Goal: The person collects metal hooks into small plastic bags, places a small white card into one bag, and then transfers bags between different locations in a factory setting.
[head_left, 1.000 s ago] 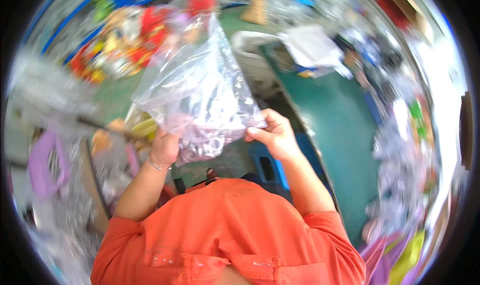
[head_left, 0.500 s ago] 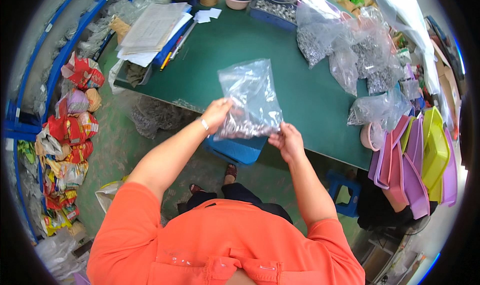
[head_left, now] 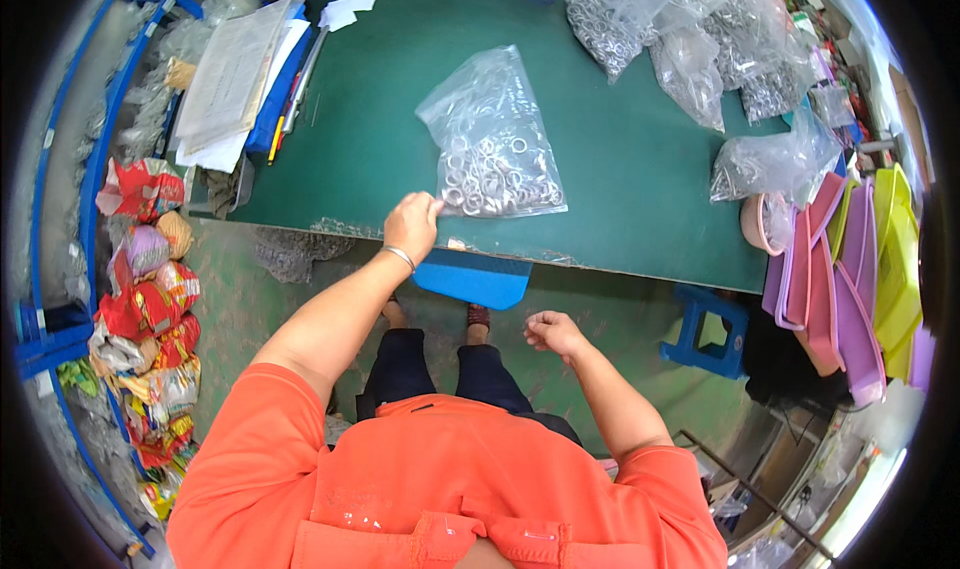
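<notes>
One bag of rings (head_left: 493, 139) laid flat on the green table (head_left: 640, 179)
Its near corner is pinched by the outstretched left hand (head_left: 411, 225); the right hand (head_left: 552, 332) is held loosely curled, empty, below the table edge.

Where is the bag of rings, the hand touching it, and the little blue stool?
bag of rings (head_left: 493, 144), head view, middle of the clear plastic bag.
left hand (head_left: 411, 226), head view, back of the hand at the bag's corner.
blue stool (head_left: 708, 331), head view, its seat top.

Green-topped table (head_left: 620, 179); grey-green floor (head_left: 620, 309); blue stool (head_left: 712, 331) beneath; blue rack (head_left: 60, 269) at left.
</notes>
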Motion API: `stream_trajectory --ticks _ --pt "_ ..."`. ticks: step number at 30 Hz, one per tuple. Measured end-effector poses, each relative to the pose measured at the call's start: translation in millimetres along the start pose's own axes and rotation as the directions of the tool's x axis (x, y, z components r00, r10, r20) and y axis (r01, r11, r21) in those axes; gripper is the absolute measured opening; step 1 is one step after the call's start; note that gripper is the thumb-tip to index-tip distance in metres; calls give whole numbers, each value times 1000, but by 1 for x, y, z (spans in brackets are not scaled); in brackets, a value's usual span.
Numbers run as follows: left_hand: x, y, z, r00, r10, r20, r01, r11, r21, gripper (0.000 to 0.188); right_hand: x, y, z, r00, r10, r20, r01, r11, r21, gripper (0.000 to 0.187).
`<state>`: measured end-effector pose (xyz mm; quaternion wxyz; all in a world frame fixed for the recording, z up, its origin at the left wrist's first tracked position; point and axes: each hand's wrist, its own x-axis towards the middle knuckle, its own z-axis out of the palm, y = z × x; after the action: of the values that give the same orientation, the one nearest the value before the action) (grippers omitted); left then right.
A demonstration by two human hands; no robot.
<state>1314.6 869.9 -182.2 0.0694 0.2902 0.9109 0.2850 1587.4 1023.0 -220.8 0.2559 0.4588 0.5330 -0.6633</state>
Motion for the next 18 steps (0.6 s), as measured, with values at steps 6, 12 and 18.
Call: stream_trajectory --ticks 6,12,18 --pt "43 -35 -18 933 354 67 -352 935 -34 15 61 30 10 952 -129 -278 14 924 -383 32" --pt "40 -43 -14 858 513 31 -512 858 -35 14 147 -29 32 914 -265 -308 -165 451 -877 51" --pt "41 -41 -18 868 492 69 -495 868 40 13 238 -44 21 923 -351 -158 -93 195 -976 52"
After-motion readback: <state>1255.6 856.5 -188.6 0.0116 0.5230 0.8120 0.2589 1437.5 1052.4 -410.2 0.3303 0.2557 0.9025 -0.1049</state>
